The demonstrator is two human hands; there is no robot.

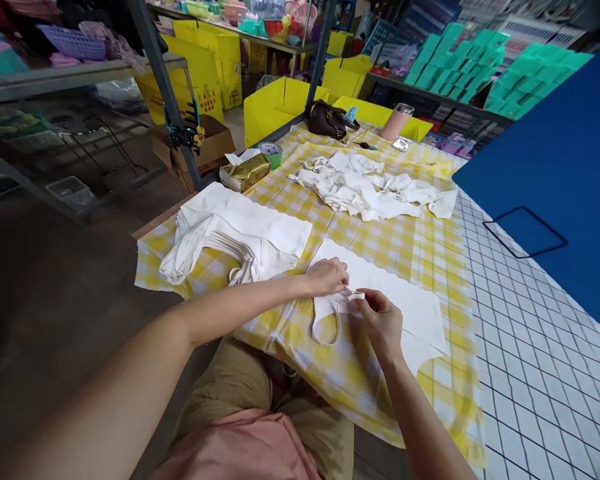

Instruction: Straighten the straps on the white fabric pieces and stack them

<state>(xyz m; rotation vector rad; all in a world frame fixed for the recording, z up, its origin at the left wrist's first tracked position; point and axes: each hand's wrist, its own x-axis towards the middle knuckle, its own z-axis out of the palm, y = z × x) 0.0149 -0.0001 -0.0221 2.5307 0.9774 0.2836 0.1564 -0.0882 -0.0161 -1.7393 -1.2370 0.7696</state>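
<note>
A white camisole (415, 310) lies spread flat in front of me, one thin strap (339, 327) looping toward the table's near edge. My left hand (329, 277) is closed over its upper part, pinching the strap area; the fingertips are partly hidden. Close beside it, my right hand (383, 321) pinches a short white piece of strap between thumb and finger. To the left, a neat stack of white camisoles (265, 227) lies with the straps gathered toward me. Farther back sits a loose heap of white garments (360, 187).
A yellow checked cloth (430, 247) covers the table. At its back left are a gold tissue pack (246, 175), green tape (271, 155) and a metal post (165, 87); farther back, a dark bag (327, 120) and a pink tumbler (396, 123). A blue panel (555, 180) stands right.
</note>
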